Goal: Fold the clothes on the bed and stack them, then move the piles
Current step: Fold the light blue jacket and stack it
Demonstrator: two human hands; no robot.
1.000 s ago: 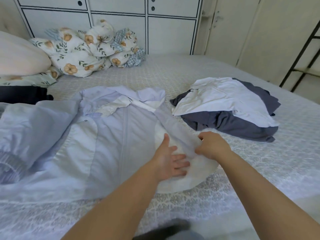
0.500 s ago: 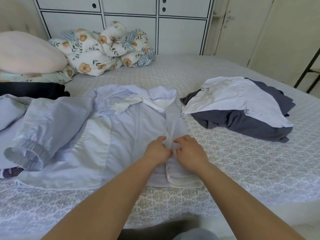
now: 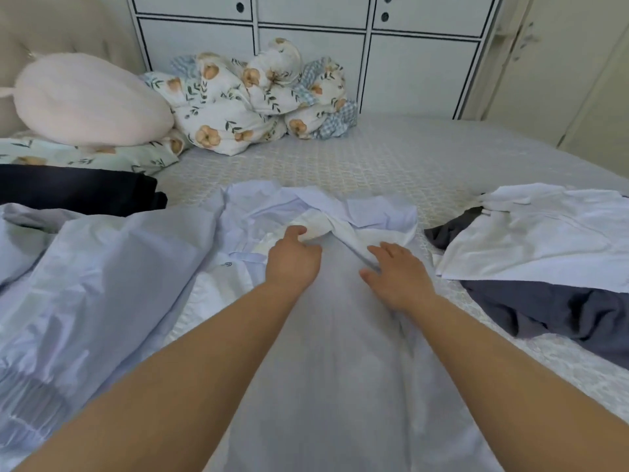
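The pale blue jacket [image 3: 323,335] lies spread on the bed [image 3: 374,158], collar far. The left hand [image 3: 292,260] pinches the white lining near the collar, while the right hand [image 3: 396,274] rests spread and flat, likely smoothing the front for folding.

The pale blue jacket [image 3: 143,301] runs off the left and bottom edges, so its hem and most of one sleeve are out of view. Both forearms cover part of its front. The left hand [image 3: 292,258] curls its fingertips into the white lining, hiding them. A grey garment [image 3: 544,311] lies partly under a white shirt [image 3: 537,240]; both are cut by the right edge. A dark garment [image 3: 75,194] is cut off at the left edge.
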